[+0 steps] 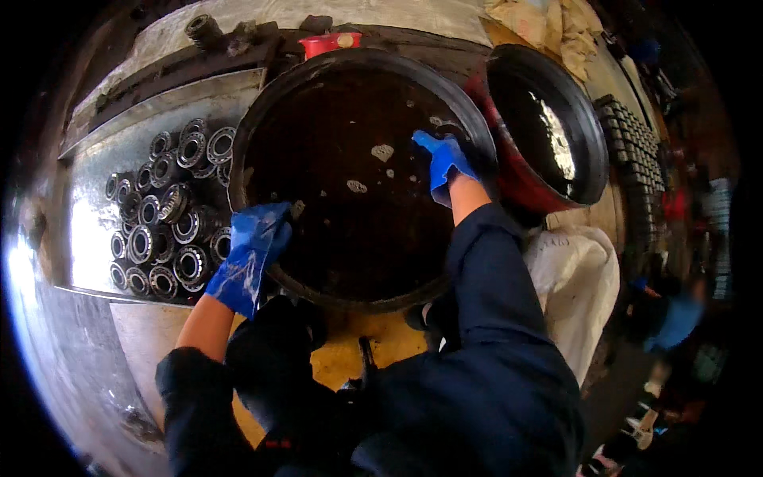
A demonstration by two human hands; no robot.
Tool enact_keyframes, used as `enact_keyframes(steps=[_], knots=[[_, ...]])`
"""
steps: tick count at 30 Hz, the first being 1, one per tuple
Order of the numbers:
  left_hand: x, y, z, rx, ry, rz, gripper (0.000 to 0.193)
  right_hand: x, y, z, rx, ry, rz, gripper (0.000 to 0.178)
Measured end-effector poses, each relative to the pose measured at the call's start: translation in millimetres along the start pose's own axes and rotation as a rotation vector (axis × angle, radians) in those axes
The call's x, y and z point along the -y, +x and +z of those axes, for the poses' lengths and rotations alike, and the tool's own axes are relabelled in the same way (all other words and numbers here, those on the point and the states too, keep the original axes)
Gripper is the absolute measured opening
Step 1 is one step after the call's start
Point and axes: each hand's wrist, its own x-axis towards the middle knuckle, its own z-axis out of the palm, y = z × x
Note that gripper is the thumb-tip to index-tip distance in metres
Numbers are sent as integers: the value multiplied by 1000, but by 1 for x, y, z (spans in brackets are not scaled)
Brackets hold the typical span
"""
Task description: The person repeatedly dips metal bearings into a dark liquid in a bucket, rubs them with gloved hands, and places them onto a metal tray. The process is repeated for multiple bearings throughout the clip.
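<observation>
Blue-gloved left hand (256, 242) bends over the basin (362, 58), right hand (448, 164) half-extended above it, grips unclear.

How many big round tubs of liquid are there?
2: a wide dark-rimmed tub directly in front of the person, and a red-sided tub beside it on the right. More could be hidden in the dim edges.

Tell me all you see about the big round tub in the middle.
The big round tub has a thick dark rim; its material is unclear. It sits mouth up, holding dark brown liquid with pale foam patches, between bearings and a red-sided tub. The left hand overlaps its lower-left rim; the right hand appears over the liquid; contact is unclear.
</observation>
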Motion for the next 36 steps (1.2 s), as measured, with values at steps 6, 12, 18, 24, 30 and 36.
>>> enact_keyframes(steps=[6,12,18,24,30,36], knots=[[13,5,10,-28,-17,12,40,2,70,41,115,50,242,39],[17,-4,5,-10,27,-10,41,66,26,113,363,71,8,43],[10,13,12,-71,15,29,38,102,47,131,123,-835,-214,68],[10,12,9,-45,40,48,38,95,75,173,175,-1452,-637,51],[16,2,20,-134,-3,80,35,95,112,198,224,-1328,-301,44],[19,6,15,-90,15,85,42,70,146,198,-56,-1412,-405,45]])
